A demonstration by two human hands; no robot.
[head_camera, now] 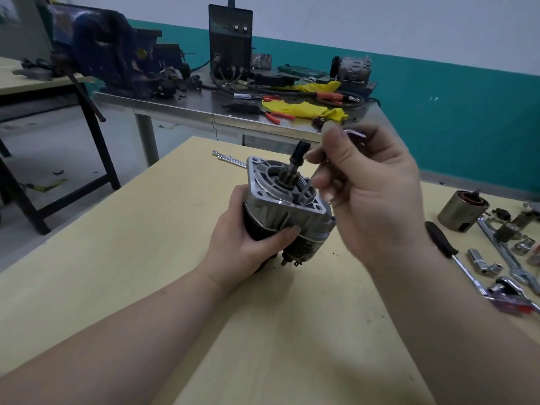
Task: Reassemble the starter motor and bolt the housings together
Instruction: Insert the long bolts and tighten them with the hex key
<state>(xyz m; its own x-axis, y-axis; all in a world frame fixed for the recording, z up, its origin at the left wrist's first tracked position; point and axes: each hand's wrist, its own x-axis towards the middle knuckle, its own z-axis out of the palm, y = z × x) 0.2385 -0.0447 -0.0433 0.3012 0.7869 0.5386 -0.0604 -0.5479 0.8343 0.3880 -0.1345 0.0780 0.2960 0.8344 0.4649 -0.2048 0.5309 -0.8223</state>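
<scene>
My left hand (248, 247) grips the starter motor (280, 206) by its dark body and holds it upright above the pale wooden table (117, 273). Its silver flanged nose housing faces up, with the pinion gear and dark shaft tip (301, 150) sticking out. My right hand (368, 197) holds a thin metal tool (312, 182), an Allen key by its look, whose lower end reaches into the housing face near the right corner. The short bent end (355, 133) shows above my fingers. My fingers hide the middle of the tool.
To the right on the table lie a cylindrical solenoid housing (463, 210), a black-handled screwdriver (441, 241), a ratchet (508, 290), sockets (479, 263) and a wrench (505, 252). An extension bar (229, 157) lies behind the motor. A steel bench (181, 108) beyond carries a blue vise, a welder and pliers.
</scene>
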